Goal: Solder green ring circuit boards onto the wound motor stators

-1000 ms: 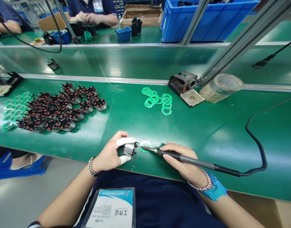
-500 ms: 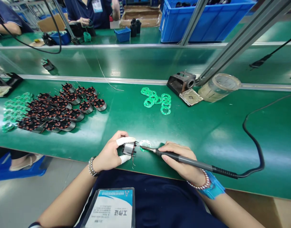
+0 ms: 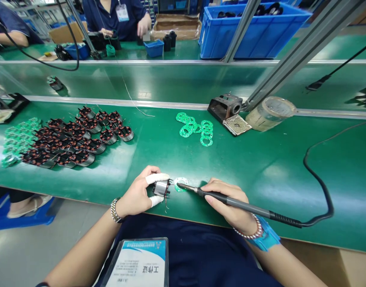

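My left hand (image 3: 139,194), with white covers on two fingertips, grips a silver and black motor stator (image 3: 161,188) on its side near the table's front edge. Thin wires stick out of the stator. In my right hand (image 3: 227,199) is a soldering iron (image 3: 248,207), its tip pointing left, over a green ring-shaped board (image 3: 181,184). That board lies on the table just right of the stator. Whether the tip touches the board or a wire is too small to tell.
Several wound stators (image 3: 72,137) and green boards (image 3: 20,139) lie at left. More ring boards (image 3: 206,133), an iron stand (image 3: 226,107) and a tub (image 3: 271,113) are ahead. The iron's cable (image 3: 320,179) loops at right. Across the bench sits a person (image 3: 114,20).
The iron's tip has shifted slightly over the ring board. The person across has lowered a hand to their bench. The camera view has moved a little.
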Demonstrator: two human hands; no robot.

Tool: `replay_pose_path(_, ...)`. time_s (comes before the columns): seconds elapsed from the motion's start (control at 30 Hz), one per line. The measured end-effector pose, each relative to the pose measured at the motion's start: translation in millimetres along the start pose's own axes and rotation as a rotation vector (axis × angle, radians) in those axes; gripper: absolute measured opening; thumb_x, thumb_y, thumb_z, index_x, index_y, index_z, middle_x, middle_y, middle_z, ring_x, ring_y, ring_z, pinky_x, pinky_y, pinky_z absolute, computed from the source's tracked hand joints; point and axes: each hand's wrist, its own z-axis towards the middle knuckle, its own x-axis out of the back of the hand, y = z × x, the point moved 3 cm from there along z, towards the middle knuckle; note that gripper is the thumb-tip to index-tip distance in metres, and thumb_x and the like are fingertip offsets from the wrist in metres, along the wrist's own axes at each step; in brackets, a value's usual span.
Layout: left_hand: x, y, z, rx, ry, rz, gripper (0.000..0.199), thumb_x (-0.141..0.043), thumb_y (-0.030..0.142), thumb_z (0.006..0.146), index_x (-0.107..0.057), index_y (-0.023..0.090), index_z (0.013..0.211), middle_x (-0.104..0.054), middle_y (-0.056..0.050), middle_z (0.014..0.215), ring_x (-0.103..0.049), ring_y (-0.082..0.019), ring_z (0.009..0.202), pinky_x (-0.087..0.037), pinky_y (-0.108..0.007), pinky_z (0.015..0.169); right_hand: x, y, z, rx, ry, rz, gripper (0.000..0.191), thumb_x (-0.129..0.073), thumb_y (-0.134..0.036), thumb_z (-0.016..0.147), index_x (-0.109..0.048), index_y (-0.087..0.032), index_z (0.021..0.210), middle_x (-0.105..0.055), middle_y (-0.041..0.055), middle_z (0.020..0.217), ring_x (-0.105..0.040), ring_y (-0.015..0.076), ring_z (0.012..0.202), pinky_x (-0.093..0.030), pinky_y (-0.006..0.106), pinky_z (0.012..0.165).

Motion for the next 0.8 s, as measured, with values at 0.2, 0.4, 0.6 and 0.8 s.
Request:
replay_pose_path(0.2, 0.3, -0.8, -0.2, 0.009, -0.012, -0.003, 0.049, -0.062, 0.007, 0.064, -0.054, 0.022, 0.109, -0.045, -0.005, 0.104, -0.052, -0.016, 0.087, -0.049, -0.028, 0.075, -1.6, 0.5, -0.1, 0.010, -0.007, -0.004, 0.009, -0.057, -0.020, 0.076, -0.065, -0.020, 0.078, -0.067, 0.0039, 0.066, -0.059, 0.0160, 0.060, -0.049, 0.029, 0.056)
replay_pose_path(0.4, 0.3, -1.8, -0.3, 0.025, -0.016, 0.014, 0.050, -0.063, 0.008, 0.062, -0.054, 0.023, 0.110, -0.047, -0.005, 0.104, -0.053, -0.016, 0.087, -0.048, -0.029, 0.075, 3.3, 1.1, 0.0, 0.004, 0.048, -0.031, 0.008, -0.057, -0.021, 0.076, -0.065, -0.021, 0.078, -0.068, 0.0031, 0.068, -0.061, 0.0165, 0.061, -0.050, 0.030, 0.059)
replay_pose_path(0.6, 0.0, 1.5, 0.6, 0.016, -0.004, 0.016, 0.050, -0.061, 0.007, 0.062, -0.054, 0.022, 0.109, -0.048, -0.005, 0.104, -0.053, -0.017, 0.088, -0.048, -0.029, 0.078, 38.9, 15.2, -1.7, -0.090, 0.298, -0.278, 0.010, -0.058, -0.026, 0.076, -0.066, -0.023, 0.082, -0.069, 0.0039, 0.078, -0.064, 0.0198, 0.070, -0.052, 0.032, 0.065)
replay_pose_path(0.8, -1.1, 6.7, -0.3, 0.008, 0.002, 0.078, 0.047, -0.057, 0.007, 0.064, -0.053, 0.023, 0.108, -0.050, -0.005, 0.104, -0.055, -0.017, 0.088, -0.048, -0.028, 0.077, 100.5, 40.1, 20.3, -0.043, 0.641, -0.509, 0.019, -0.055, -0.031, 0.078, -0.065, -0.020, 0.090, -0.067, 0.0056, 0.083, -0.063, 0.0206, 0.076, -0.052, 0.035, 0.070)
